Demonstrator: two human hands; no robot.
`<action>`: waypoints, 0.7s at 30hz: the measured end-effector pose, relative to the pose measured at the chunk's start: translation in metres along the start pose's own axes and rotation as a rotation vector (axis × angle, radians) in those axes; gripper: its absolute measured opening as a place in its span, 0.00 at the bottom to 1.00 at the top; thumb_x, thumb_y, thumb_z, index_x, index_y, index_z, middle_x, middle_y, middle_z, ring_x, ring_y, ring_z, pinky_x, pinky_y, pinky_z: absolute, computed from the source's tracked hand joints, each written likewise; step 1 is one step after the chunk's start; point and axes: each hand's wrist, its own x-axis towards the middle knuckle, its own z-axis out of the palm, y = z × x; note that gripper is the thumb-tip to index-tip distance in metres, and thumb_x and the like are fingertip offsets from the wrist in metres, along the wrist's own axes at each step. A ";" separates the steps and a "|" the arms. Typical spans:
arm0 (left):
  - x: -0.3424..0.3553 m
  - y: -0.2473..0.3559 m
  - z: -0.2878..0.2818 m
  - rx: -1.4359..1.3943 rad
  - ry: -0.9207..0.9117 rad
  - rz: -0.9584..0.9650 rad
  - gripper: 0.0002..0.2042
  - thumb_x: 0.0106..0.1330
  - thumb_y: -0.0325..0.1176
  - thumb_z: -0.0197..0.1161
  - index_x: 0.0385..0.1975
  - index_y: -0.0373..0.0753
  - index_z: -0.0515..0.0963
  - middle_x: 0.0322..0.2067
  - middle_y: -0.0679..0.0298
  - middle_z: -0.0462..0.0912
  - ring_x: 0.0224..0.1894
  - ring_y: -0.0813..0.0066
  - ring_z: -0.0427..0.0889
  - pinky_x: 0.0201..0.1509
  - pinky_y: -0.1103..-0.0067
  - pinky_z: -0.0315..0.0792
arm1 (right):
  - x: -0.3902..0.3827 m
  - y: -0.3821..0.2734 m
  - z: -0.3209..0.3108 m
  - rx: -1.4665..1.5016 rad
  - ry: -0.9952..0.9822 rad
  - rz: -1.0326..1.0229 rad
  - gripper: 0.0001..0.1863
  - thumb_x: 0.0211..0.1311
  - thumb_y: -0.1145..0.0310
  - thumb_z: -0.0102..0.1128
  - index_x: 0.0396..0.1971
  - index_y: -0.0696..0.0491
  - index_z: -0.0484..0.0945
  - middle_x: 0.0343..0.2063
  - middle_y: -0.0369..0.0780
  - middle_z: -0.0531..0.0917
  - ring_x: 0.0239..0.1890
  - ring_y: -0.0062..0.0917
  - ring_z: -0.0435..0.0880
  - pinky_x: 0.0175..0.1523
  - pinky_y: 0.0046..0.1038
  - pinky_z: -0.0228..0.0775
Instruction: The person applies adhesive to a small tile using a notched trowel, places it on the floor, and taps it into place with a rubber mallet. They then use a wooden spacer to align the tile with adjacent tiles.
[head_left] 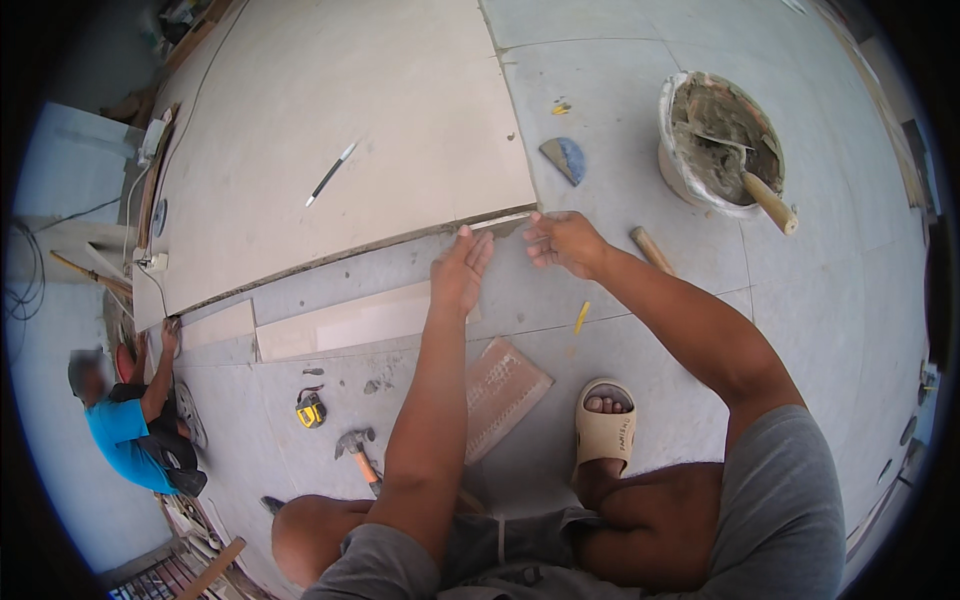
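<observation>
While both forearms reach forward over the grey floor, the left hand [460, 274] and the right hand [568, 243] meet a thin pale strip [501, 220] from opposite ends. The strip lies along the near edge of the large beige tile [400, 110], close to its right corner. Fingertips touch each end of it, the fingers of both hands partly curled; I cannot tell whether either hand pinches it firmly.

A black-and-white marker pen [331, 174] rests on the beige tile. Beyond the right hand stands a bucket [681, 180] of wet grey mortar [705, 112], a trowel's wooden handle [770, 203] leaning over its rim. A half-round blue-grey disc [565, 160] lies between tile and bucket.

Left of the left forearm are a long pale tile piece [350, 322], a yellow-and-black tape measure [311, 410] and a claw hammer [366, 464]; a reddish-brown board [508, 392] lies just right of it. At far left, a co-worker in a blue top [128, 440] crouches, one hand at the tile's edge.
</observation>
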 end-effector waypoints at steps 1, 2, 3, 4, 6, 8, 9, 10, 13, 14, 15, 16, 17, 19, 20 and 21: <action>0.001 0.000 0.003 0.012 0.013 0.010 0.25 0.69 0.36 0.63 0.54 0.19 0.65 0.52 0.44 0.75 0.57 0.53 0.78 0.61 0.69 0.77 | -0.002 -0.002 -0.001 -0.109 -0.006 0.001 0.21 0.71 0.59 0.57 0.48 0.64 0.73 0.40 0.44 0.79 0.39 0.30 0.81 0.43 0.34 0.78; 0.001 0.000 0.005 0.031 0.025 0.022 0.26 0.69 0.37 0.64 0.54 0.19 0.65 0.51 0.44 0.76 0.56 0.53 0.78 0.61 0.69 0.77 | -0.004 -0.006 -0.003 -0.217 -0.013 0.000 0.21 0.70 0.59 0.58 0.48 0.64 0.74 0.40 0.45 0.80 0.41 0.32 0.82 0.44 0.35 0.78; 0.000 0.002 0.008 0.069 0.042 0.015 0.28 0.68 0.39 0.65 0.53 0.19 0.65 0.51 0.44 0.76 0.56 0.53 0.78 0.60 0.70 0.78 | -0.006 -0.010 -0.006 -0.321 -0.026 -0.007 0.21 0.69 0.59 0.58 0.48 0.64 0.75 0.41 0.46 0.81 0.43 0.35 0.83 0.45 0.36 0.78; -0.001 0.003 0.010 0.111 0.061 0.011 0.29 0.67 0.42 0.66 0.52 0.19 0.66 0.50 0.44 0.77 0.55 0.53 0.79 0.59 0.70 0.78 | -0.010 -0.015 -0.012 -0.716 -0.003 -0.099 0.21 0.68 0.59 0.59 0.46 0.64 0.76 0.41 0.47 0.82 0.45 0.37 0.83 0.48 0.37 0.77; -0.006 0.009 0.013 0.314 0.118 0.000 0.31 0.64 0.45 0.69 0.50 0.20 0.67 0.50 0.43 0.77 0.53 0.56 0.80 0.53 0.71 0.79 | -0.019 -0.025 -0.028 -1.506 0.045 -0.289 0.19 0.66 0.59 0.60 0.44 0.62 0.78 0.40 0.50 0.84 0.49 0.42 0.83 0.52 0.39 0.76; -0.011 0.019 0.013 0.641 0.186 -0.021 0.33 0.60 0.47 0.73 0.47 0.22 0.68 0.50 0.43 0.77 0.49 0.59 0.81 0.44 0.72 0.80 | -0.030 -0.033 -0.044 -1.552 0.040 -0.265 0.19 0.64 0.60 0.61 0.45 0.61 0.77 0.43 0.51 0.82 0.51 0.44 0.81 0.56 0.40 0.74; -0.013 0.023 0.013 0.885 0.237 0.085 0.32 0.59 0.47 0.74 0.46 0.24 0.69 0.50 0.43 0.76 0.49 0.59 0.81 0.44 0.71 0.79 | -0.033 -0.035 -0.050 -1.580 0.045 -0.254 0.19 0.63 0.61 0.61 0.46 0.61 0.77 0.45 0.52 0.82 0.52 0.46 0.80 0.58 0.41 0.72; -0.016 0.026 0.011 1.125 0.287 0.197 0.31 0.57 0.46 0.75 0.46 0.26 0.69 0.50 0.43 0.76 0.49 0.58 0.80 0.44 0.70 0.77 | -0.034 -0.034 -0.053 -1.583 0.069 -0.261 0.21 0.63 0.61 0.61 0.48 0.61 0.76 0.46 0.51 0.81 0.52 0.46 0.80 0.58 0.40 0.72; -0.019 0.034 0.007 1.607 0.314 0.576 0.31 0.54 0.44 0.76 0.48 0.30 0.70 0.53 0.44 0.74 0.53 0.56 0.76 0.48 0.65 0.72 | -0.030 -0.022 -0.054 -1.533 0.130 -0.320 0.24 0.63 0.60 0.62 0.52 0.61 0.74 0.50 0.50 0.78 0.53 0.46 0.78 0.59 0.40 0.71; -0.019 0.038 0.006 1.734 0.298 0.657 0.31 0.52 0.44 0.77 0.50 0.31 0.70 0.54 0.45 0.73 0.55 0.56 0.74 0.51 0.63 0.70 | -0.025 -0.013 -0.048 -1.483 0.157 -0.347 0.24 0.63 0.60 0.63 0.52 0.61 0.73 0.50 0.50 0.77 0.54 0.45 0.77 0.59 0.39 0.71; -0.018 0.044 0.006 1.809 0.257 0.840 0.33 0.52 0.44 0.77 0.52 0.31 0.69 0.56 0.46 0.71 0.59 0.56 0.71 0.56 0.61 0.67 | -0.019 -0.006 -0.042 -1.434 0.187 -0.381 0.24 0.62 0.60 0.63 0.53 0.60 0.73 0.51 0.50 0.77 0.55 0.44 0.76 0.60 0.39 0.70; -0.017 0.050 0.005 1.884 0.220 0.963 0.34 0.51 0.44 0.77 0.54 0.31 0.69 0.58 0.47 0.69 0.62 0.56 0.68 0.61 0.60 0.63 | -0.013 0.003 -0.035 -1.406 0.237 -0.436 0.23 0.62 0.59 0.64 0.50 0.59 0.73 0.49 0.48 0.77 0.54 0.42 0.77 0.58 0.38 0.71; -0.015 0.056 0.005 1.951 0.177 1.088 0.36 0.51 0.44 0.77 0.56 0.32 0.68 0.61 0.48 0.67 0.66 0.56 0.64 0.66 0.59 0.60 | -0.008 0.011 -0.029 -1.379 0.290 -0.495 0.22 0.62 0.59 0.64 0.48 0.58 0.74 0.47 0.46 0.77 0.53 0.40 0.77 0.57 0.38 0.71; -0.008 0.067 0.009 2.130 0.032 1.078 0.40 0.50 0.43 0.77 0.61 0.32 0.65 0.65 0.50 0.63 0.70 0.56 0.58 0.71 0.59 0.53 | 0.001 0.022 -0.024 -1.337 0.381 -0.582 0.21 0.61 0.58 0.66 0.45 0.57 0.74 0.45 0.44 0.77 0.52 0.38 0.77 0.55 0.37 0.72; -0.003 0.071 0.012 2.199 -0.043 1.118 0.42 0.50 0.43 0.77 0.64 0.33 0.64 0.67 0.52 0.61 0.72 0.55 0.55 0.74 0.59 0.50 | 0.006 0.024 -0.023 -1.327 0.412 -0.616 0.21 0.60 0.57 0.66 0.45 0.56 0.74 0.45 0.43 0.76 0.51 0.37 0.77 0.53 0.37 0.71; 0.001 0.073 0.014 2.218 -0.088 1.039 0.43 0.51 0.44 0.76 0.65 0.35 0.62 0.68 0.53 0.60 0.73 0.55 0.54 0.75 0.59 0.48 | 0.011 0.026 -0.023 -1.324 0.447 -0.651 0.22 0.59 0.56 0.67 0.45 0.56 0.73 0.44 0.43 0.76 0.50 0.36 0.76 0.52 0.36 0.71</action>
